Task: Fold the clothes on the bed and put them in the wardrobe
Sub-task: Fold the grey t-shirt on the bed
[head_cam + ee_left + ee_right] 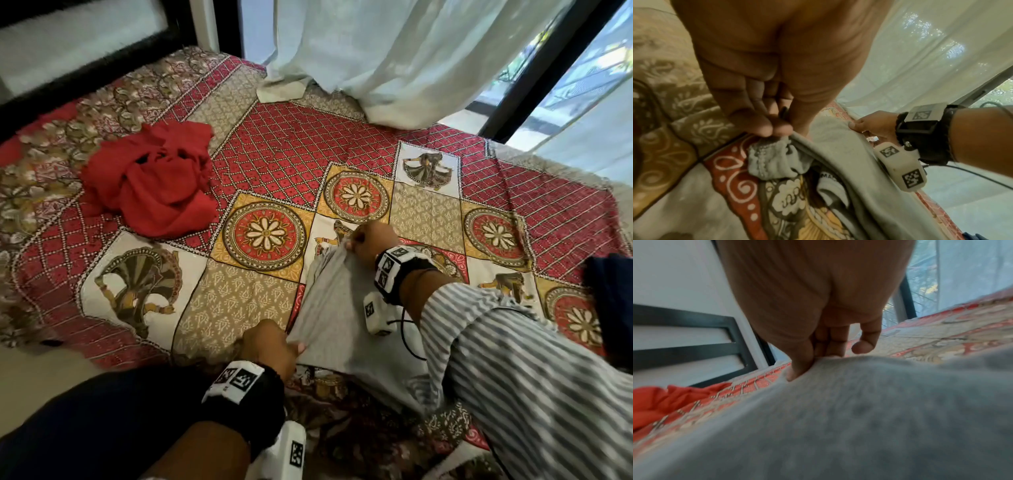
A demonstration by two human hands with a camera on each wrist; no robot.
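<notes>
Here both hands pinch the grey garment (329, 308) on the bed (274, 144), left hand (270, 346) near, right hand (368, 241) farther, probably tautening an edge to fold; red garment (154, 188) waits apart

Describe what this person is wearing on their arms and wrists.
Each wrist carries a black strap with white blocks printed with black square markers. A thin black cable runs from the right one. The right arm has a grey-and-white striped sleeve.

Bed (294, 150) w/ red patchwork-print cover. Crumpled red garment (154, 185) lies on it near the headboard (85, 58); grey garment (335, 329) on the near edge, well apart from the red one.
</notes>
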